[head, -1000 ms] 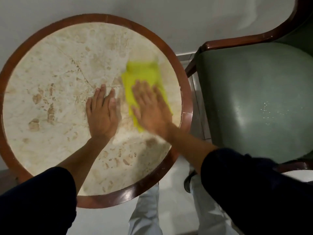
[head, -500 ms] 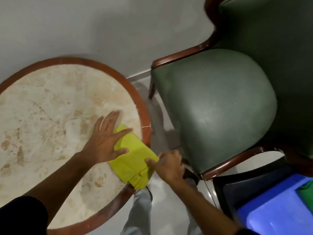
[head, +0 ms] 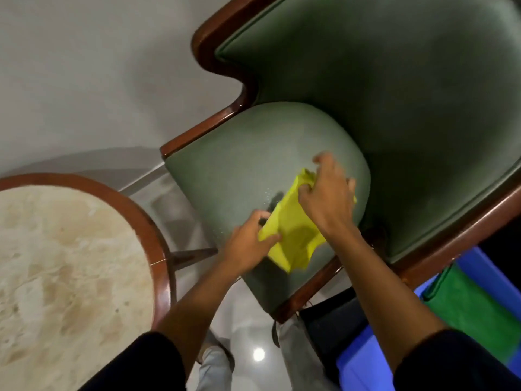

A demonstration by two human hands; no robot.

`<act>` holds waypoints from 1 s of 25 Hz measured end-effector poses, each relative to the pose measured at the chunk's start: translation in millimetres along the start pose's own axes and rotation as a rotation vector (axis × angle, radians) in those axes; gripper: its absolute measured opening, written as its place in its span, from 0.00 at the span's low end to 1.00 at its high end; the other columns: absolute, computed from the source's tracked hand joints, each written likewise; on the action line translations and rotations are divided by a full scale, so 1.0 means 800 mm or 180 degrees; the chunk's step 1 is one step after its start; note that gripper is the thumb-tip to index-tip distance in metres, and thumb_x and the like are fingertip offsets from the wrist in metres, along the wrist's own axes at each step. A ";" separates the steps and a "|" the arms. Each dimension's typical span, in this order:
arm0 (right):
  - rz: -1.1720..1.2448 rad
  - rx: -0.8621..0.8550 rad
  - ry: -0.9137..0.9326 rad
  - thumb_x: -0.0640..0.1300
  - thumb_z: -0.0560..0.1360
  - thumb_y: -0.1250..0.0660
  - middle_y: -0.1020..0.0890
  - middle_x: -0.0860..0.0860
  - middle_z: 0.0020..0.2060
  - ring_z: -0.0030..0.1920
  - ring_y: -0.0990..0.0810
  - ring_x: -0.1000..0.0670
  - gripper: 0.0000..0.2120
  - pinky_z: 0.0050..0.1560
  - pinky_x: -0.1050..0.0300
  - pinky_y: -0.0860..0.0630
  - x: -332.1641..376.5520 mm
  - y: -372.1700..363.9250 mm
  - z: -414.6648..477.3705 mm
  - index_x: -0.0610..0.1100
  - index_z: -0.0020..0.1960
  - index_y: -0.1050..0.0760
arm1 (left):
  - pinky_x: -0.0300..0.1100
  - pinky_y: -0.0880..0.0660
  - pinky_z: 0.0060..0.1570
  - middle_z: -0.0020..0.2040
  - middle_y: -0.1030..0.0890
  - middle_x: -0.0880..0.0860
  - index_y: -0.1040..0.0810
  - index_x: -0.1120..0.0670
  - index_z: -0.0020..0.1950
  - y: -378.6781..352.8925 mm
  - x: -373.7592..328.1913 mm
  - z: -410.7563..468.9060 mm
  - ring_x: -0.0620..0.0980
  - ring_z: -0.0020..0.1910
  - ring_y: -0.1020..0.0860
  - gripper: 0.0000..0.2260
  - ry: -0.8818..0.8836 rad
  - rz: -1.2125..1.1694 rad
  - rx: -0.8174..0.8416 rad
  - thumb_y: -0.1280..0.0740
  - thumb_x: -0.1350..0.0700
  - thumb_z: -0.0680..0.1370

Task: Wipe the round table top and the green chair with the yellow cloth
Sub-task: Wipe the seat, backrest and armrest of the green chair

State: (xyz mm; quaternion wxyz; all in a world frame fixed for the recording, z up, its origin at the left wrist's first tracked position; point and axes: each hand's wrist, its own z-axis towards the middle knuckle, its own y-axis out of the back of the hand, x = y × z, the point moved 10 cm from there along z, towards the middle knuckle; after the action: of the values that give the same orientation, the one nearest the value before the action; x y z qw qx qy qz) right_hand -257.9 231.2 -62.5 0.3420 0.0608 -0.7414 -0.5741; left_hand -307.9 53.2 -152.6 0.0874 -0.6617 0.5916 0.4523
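Note:
The yellow cloth [head: 293,235] hangs stretched over the front of the green chair seat [head: 242,165]. My left hand [head: 248,244] pinches the cloth's near left edge. My right hand [head: 327,198] grips its far end from above, fingers curled over it. Small pale specks lie on the seat just left of the cloth. The round table top [head: 70,263], beige marble with a dark wooden rim, sits at the lower left, apart from both hands.
The chair has a dark wooden frame [head: 220,114] and a tall green backrest [head: 394,66]. A blue bin [head: 361,362] with something green [head: 473,314] in it stands at the lower right. A grey wall is behind; my legs show on the glossy floor below.
The cloth has left the table and moved right onto the chair seat. Both hands now hold it there, and my view has swung right toward the chair.

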 end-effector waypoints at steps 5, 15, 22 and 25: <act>-0.0141 -0.0207 -0.0745 0.50 0.77 0.38 0.40 0.41 0.77 0.78 0.46 0.42 0.30 0.77 0.42 0.48 -0.051 -0.077 -0.001 0.40 0.75 0.41 | 0.56 0.40 0.73 0.73 0.29 0.55 0.32 0.51 0.72 0.067 -0.010 0.049 0.54 0.75 0.36 0.21 -0.0792 0.1889 -0.0958 0.41 0.47 0.80; -0.0536 -0.0426 -0.1259 0.52 0.83 0.51 0.48 0.40 0.79 0.79 0.51 0.42 0.29 0.77 0.38 0.51 -0.168 -0.103 0.084 0.37 0.78 0.51 | 0.61 0.47 0.74 0.76 0.35 0.61 0.31 0.53 0.71 0.229 0.208 0.038 0.59 0.77 0.40 0.31 -0.0442 0.3112 -0.0864 0.51 0.35 0.77; -0.1045 0.0277 0.0659 0.57 0.81 0.50 0.45 0.41 0.78 0.78 0.49 0.37 0.29 0.76 0.36 0.52 0.100 -0.266 -0.031 0.47 0.78 0.45 | 0.56 0.44 0.74 0.71 0.28 0.59 0.28 0.53 0.68 0.235 0.209 0.034 0.57 0.72 0.32 0.26 -0.0579 0.2856 -0.1257 0.49 0.38 0.79; -0.1762 0.0694 0.2173 0.48 0.77 0.44 0.46 0.42 0.79 0.78 0.49 0.37 0.32 0.77 0.34 0.51 0.165 -0.325 -0.088 0.46 0.79 0.49 | 0.55 0.44 0.74 0.71 0.28 0.59 0.28 0.53 0.69 0.231 0.207 0.036 0.56 0.71 0.32 0.26 -0.0624 0.2813 -0.1269 0.49 0.39 0.79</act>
State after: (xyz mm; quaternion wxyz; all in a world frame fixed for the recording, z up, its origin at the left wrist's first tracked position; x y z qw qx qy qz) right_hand -396.1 23.7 -229.6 0.3921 0.4783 -0.5981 -0.5096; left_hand -499.8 -97.6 -207.9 -0.1858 -0.3056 0.7067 0.6105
